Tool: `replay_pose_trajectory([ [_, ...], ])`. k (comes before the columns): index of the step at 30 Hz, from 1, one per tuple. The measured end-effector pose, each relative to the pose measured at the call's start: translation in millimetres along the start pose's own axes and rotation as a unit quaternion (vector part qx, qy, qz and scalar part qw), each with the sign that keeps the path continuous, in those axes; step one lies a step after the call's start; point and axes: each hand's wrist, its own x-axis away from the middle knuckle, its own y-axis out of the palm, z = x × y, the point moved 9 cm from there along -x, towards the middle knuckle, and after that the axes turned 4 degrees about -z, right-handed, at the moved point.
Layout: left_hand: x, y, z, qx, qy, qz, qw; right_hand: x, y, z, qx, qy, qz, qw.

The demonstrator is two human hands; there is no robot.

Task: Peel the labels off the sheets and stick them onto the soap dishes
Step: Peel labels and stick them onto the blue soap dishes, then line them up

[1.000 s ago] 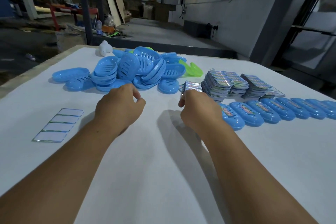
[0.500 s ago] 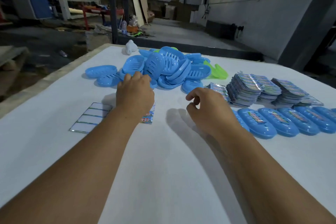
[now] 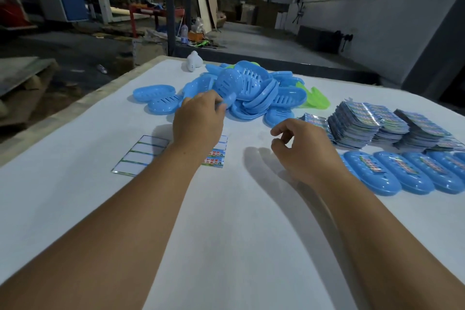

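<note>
Table (image 3: 239,246): flat, matte white top, taken as landmark throughout.

Right hand (image 3: 302,151): over the table's middle, fingers loosely curled, thumb and forefinger apart, holding nothing.

Left hand (image 3: 198,123): further in, at the near edge of the pile, fingers curled round the rim of one blue soap dish (image 3: 226,100).

Spent backing sheet (image 3: 139,155): glossy rectangle, left of the left forearm, blank white strips edged in green.

Label sheet (image 3: 216,156): partly under the left wrist, upper strips blank, lower ones printed in red, green and blue.

Labelled soap dishes (image 3: 407,173): right side of the table, a row of smooth blue plastic ovals, bottoms up, each with a colourful strip label along its middle.

Stacks of label sheets (image 3: 372,126): just behind that row, thick, shiny, fanned at the edges.

Pile of soap dishes (image 3: 251,93): toward the far edge, translucent blue ovals with slotted floors, jumbled; green plastic pieces (image 3: 317,100) at its right.

White object (image 3: 193,61): far edge, small, rounded.
</note>
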Motion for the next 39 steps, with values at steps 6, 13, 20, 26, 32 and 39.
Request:
replay_pose_trajectory([
  [6,-3,9,-13,0.371,-0.168,-0.033,0.913,0,-3,0,-0.04,-0.005,0.021,0.999],
  [13,17,37,16,0.467,-0.213,-0.206,0.834,0,-8,-5,-0.053,-0.003,0.037,0.998],
  [20,39,48,39,0.529,-0.233,-0.329,0.747,-1,-4,-9,-0.06,-0.023,0.002,0.998],
  [26,23,25,11,0.218,-0.162,-0.228,0.935,0,9,0,-0.019,-0.013,-0.061,0.998],
  [32,18,-3,2,-0.126,-0.092,-0.19,0.969,4,26,2,0.043,-0.033,-0.149,0.987],
  [39,31,2,-3,-0.147,-0.105,-0.282,0.942,7,31,1,0.053,-0.024,-0.189,0.98],
])
